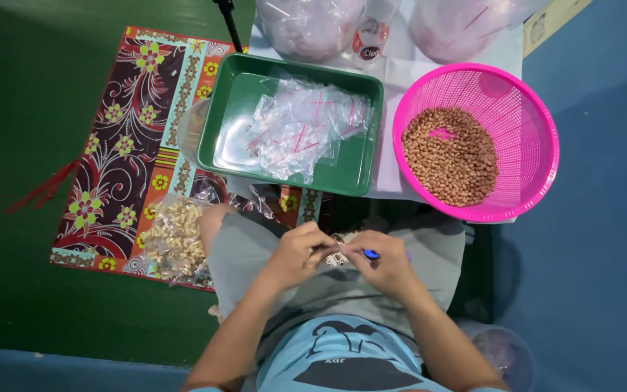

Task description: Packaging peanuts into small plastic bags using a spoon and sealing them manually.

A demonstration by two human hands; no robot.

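Note:
My left hand [297, 252] and my right hand [382, 263] meet over my lap, both pinching a small clear plastic bag [337, 254] between their fingertips. A small blue object [371, 254] pokes out of my right hand's fingers. Ahead of my knees stands a green tray [230, 101] holding a heap of small clear zip bags [300, 128] with red strips. To its right sits a pink mesh basket [527, 109] filled with brown peanuts [450, 154]. A clear bag of pale nuts [174, 236] lies by my left knee.
A flowered mat [121, 145] lies on the green floor at the left. Two large clear plastic bags [310, 25] and a bottle [373, 33] stand at the far edge. A clear container [502, 352] sits by my right hip on the blue floor.

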